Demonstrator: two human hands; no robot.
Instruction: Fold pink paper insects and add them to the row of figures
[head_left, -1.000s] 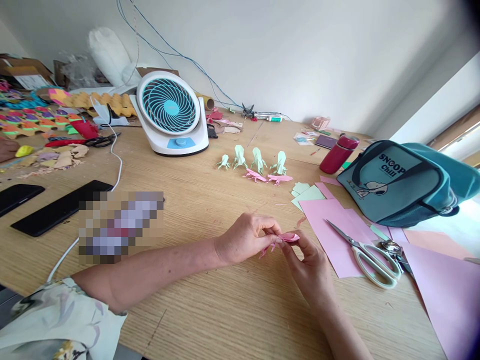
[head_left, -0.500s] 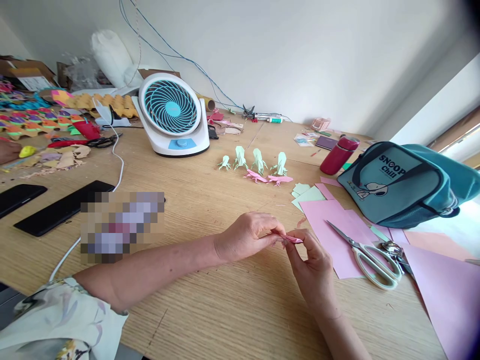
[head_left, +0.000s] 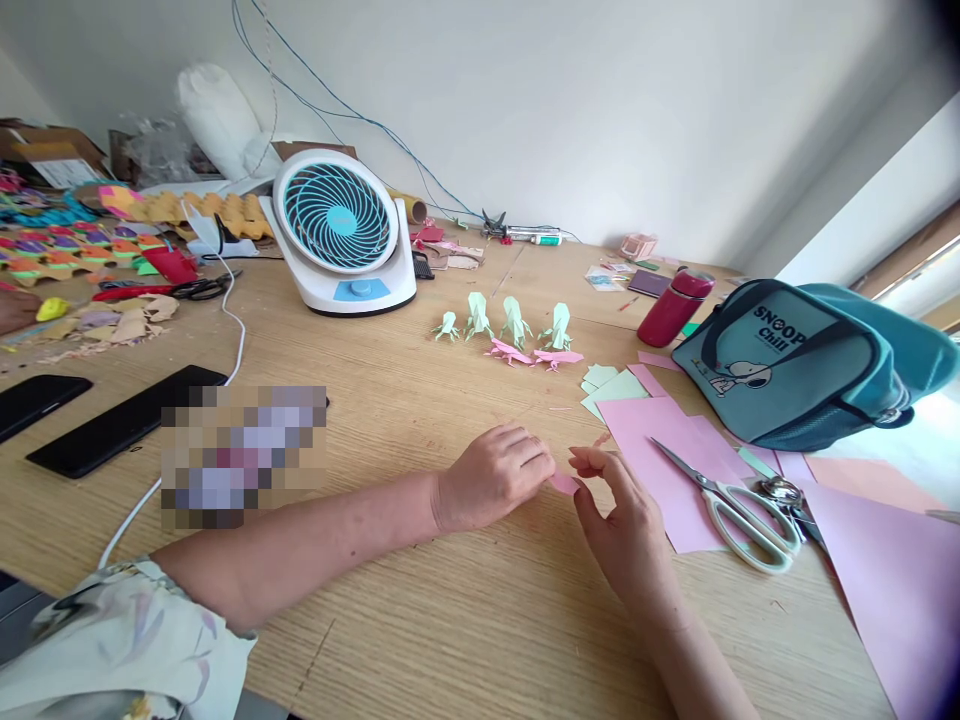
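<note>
In the upper left of the frame, rows of brightly coloured pieces (head_left: 75,250) on the wooden tabletop (head_left: 420,620), with a yellowish bumpy tray (head_left: 244,212) just to their right. At mid-left, a short black slab (head_left: 45,402), cut by the frame edge, and beside it a longer black slab (head_left: 124,420). In the lower left corner, a pale patterned sleeve (head_left: 135,640) on the left arm. Next, left of centre, a pixelated patch (head_left: 247,455), contents impossible to make out. Above it, upright, a white fan (head_left: 341,225) with a blue grille. Near mid-frame, four pale green folded figures (head_left: 515,322) in a row, with two pink folded figures (head_left: 559,357) just in front. Below these, the left hand (head_left: 496,480), back upward, fingers curled in and gripping one end of a small pink folded paper (head_left: 565,484). Between both hands, right of centre, the visible part of that paper. Then the right hand (head_left: 626,515), thumb and forefinger parted close to the paper's other end; contact impossible to tell. Farther right, a red bottle (head_left: 675,308), a pink sheet (head_left: 652,465), white-handled scissors (head_left: 784,555) partly across it, and a blue-green bag (head_left: 787,370).
</note>
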